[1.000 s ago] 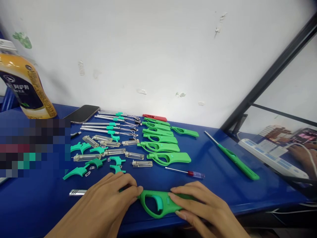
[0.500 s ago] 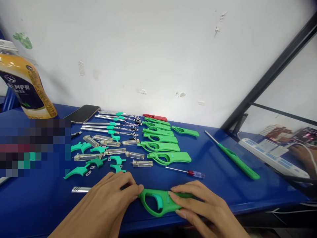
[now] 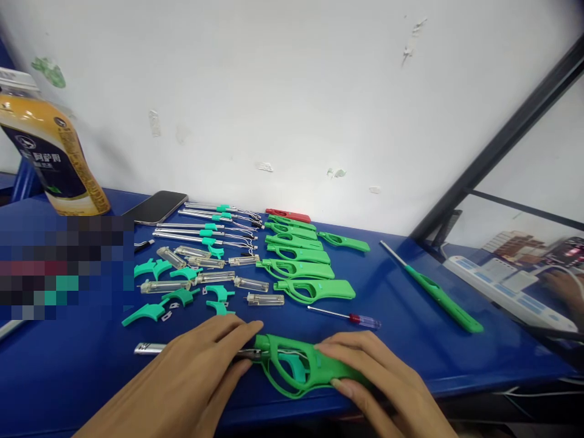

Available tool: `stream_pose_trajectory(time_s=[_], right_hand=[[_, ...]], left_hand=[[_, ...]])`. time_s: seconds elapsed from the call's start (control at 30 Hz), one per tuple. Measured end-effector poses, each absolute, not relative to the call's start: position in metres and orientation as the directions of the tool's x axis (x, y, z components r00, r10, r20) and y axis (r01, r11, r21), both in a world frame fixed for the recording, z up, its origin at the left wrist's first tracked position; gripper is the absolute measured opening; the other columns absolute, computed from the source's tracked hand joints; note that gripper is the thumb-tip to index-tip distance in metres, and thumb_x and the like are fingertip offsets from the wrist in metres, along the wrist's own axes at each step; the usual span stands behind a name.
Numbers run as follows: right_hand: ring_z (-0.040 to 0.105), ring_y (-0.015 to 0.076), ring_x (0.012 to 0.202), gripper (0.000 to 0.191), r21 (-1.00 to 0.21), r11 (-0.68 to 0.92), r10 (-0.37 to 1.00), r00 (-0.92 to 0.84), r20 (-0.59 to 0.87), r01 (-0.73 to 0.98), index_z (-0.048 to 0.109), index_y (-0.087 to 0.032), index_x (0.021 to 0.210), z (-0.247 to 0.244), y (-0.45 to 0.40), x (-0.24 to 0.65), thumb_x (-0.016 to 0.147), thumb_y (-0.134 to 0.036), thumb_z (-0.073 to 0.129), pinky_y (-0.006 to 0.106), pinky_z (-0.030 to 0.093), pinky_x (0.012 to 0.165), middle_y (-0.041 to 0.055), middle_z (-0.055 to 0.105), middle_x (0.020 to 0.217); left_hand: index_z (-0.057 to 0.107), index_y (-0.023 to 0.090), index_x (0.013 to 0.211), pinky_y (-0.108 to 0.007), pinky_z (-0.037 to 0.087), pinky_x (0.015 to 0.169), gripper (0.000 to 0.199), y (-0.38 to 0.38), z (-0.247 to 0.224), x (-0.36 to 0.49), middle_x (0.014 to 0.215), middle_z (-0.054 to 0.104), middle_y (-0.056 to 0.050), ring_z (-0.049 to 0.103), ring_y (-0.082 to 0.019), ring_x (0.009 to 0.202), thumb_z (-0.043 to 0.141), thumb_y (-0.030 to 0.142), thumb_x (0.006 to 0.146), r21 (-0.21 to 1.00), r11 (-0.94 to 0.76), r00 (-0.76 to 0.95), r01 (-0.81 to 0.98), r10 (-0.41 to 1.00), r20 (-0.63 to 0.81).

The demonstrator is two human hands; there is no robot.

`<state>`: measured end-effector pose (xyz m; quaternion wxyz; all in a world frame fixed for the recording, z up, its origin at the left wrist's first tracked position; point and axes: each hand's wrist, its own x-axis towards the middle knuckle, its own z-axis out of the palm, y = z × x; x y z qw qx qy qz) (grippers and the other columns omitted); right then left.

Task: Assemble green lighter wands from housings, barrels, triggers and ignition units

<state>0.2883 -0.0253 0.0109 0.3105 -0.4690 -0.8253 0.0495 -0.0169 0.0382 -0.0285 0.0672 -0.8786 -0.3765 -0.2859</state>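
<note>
A bare left hand [image 3: 205, 356] and bare right hand [image 3: 387, 368], both slim. Beyond the knuckles [image 3: 210, 331], slender fingers [image 3: 351, 357] taper to rounded tips, a thumbnail [image 3: 336, 382] showing on the right; behind the knuckles, bare forearms [image 3: 137, 407] widen (anything worn higher up is outside the view).

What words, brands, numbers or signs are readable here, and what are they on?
"阿萨": on the bottle's dark label; the following character is blurred.
Round emblem above it: details too small.
Side print on the bottle: too small to read.
Green casings, power strip: nothing legible.
</note>
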Motion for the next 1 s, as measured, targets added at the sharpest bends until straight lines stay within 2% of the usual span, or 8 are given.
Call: stream_pose_trajectory(time_s=[0.1,0.23,0.33,0.43,0.6,0.8,1.0], right_hand=[[0.078,0.0119,0.109,0.028,-0.385,0.553,0.809,-0.366,0.461,0.739,0.071,-0.036,0.133,0.012,-0.026,0.287,0.108,-0.027,0.065,0.012,0.059,0.096,-0.0018,0.079,0.119],[0.078,0.0116,0.109,0.028,-0.400,0.555,0.810,-0.365,0.459,0.729,0.070,-0.037,0.134,0.012,-0.025,0.287,0.108,-0.028,0.064,0.012,0.059,0.097,-0.0024,0.079,0.119],[0.077,0.0109,0.109,0.027,-0.410,0.554,0.812,-0.360,0.460,0.724,0.070,-0.037,0.133,0.011,-0.025,0.288,0.108,-0.027,0.064,0.011,0.058,0.097,-0.0033,0.079,0.119],[0.076,0.0101,0.112,0.031,-0.436,0.525,0.830,-0.328,0.450,0.731,0.067,-0.040,0.135,0.008,-0.026,0.290,0.107,-0.025,0.065,0.011,0.057,0.099,-0.0048,0.077,0.123],[0.075,0.0098,0.113,0.033,-0.461,0.514,0.835,-0.301,0.460,0.723,0.067,-0.040,0.135,0.004,-0.025,0.287,0.107,-0.023,0.065,0.011,0.056,0.100,-0.0059,0.077,0.123],[0.076,0.0112,0.112,0.033,-0.481,0.516,0.834,-0.287,0.472,0.708,0.068,-0.040,0.134,0.005,-0.022,0.285,0.106,-0.023,0.066,0.013,0.057,0.099,-0.0052,0.079,0.121],[0.078,0.0119,0.110,0.028,-0.518,0.526,0.828,-0.267,0.493,0.675,0.071,-0.038,0.129,0.005,-0.023,0.286,0.106,-0.024,0.068,0.013,0.058,0.098,-0.0049,0.080,0.120]], left_hand=[[0.075,0.032,0.120,-0.023,0.064,0.088,0.029,0.040,-0.020,-0.013,0.116,0.083,0.001,0.081,-0.021,0.104,0.048,0.034,0.109,0.191,-0.726,0.553,0.661,0.643,0.530],[0.074,0.029,0.086,-0.018,0.060,0.067,0.035,0.046,0.000,-0.004,0.091,0.080,0.001,0.081,-0.017,0.083,0.047,0.031,0.108,0.373,-0.711,0.520,0.596,0.695,0.497],[0.072,0.029,0.075,-0.018,0.058,0.061,0.034,0.049,0.009,0.001,0.079,0.076,0.003,0.078,-0.014,0.070,0.052,0.030,0.103,0.503,-0.663,0.490,0.555,0.749,0.446],[0.076,0.031,0.076,-0.016,0.057,0.064,0.030,0.050,0.010,0.002,0.082,0.077,0.005,0.077,-0.012,0.071,0.056,0.025,0.098,0.575,-0.630,0.494,0.522,0.773,0.398],[0.080,0.032,0.081,-0.015,0.056,0.066,0.029,0.048,0.007,0.003,0.086,0.078,0.006,0.077,-0.011,0.073,0.058,0.029,0.100,0.594,-0.629,0.471,0.501,0.775,0.422],[0.078,0.030,0.083,-0.018,0.055,0.064,0.034,0.045,0.002,0.003,0.087,0.076,0.004,0.075,-0.011,0.072,0.052,0.029,0.105,0.547,-0.657,0.507,0.518,0.751,0.423],[0.077,0.032,0.084,-0.022,0.056,0.072,0.036,0.043,-0.006,-0.001,0.096,0.073,0.002,0.072,-0.014,0.081,0.050,0.030,0.108,0.510,-0.652,0.496,0.561,0.758,0.423]])
